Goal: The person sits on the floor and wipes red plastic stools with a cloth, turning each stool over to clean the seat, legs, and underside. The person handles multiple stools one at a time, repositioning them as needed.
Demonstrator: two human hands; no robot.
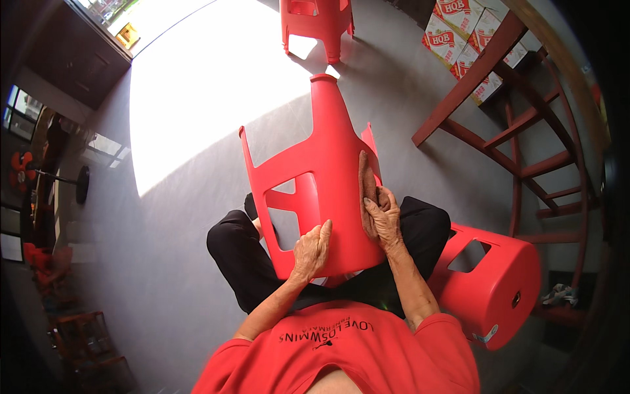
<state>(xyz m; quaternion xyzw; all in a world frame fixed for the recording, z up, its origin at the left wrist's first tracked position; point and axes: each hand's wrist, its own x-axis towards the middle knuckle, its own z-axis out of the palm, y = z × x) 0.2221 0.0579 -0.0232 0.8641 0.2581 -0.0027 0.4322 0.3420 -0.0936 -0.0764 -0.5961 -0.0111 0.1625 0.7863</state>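
Note:
A red plastic stool (339,197) lies on its side across my lap, its legs pointing away from me. My left hand (311,250) grips the stool at the edge of its side opening, thumb on the outer face and the other fingers curled. In my right hand (386,219) is a brown cloth (366,192), pressed along the stool's right side. Part of the cloth is bunched under the fingers, and the right hand's fingertips are partly hidden by it.
Another red stool (492,285) lies on its side by my right knee. A third red stool (317,22) stands ahead on the grey floor (172,256). To the right are a dark red wooden frame (472,79) and stacked cartons (457,39); a pedestal fan (22,172) is at left.

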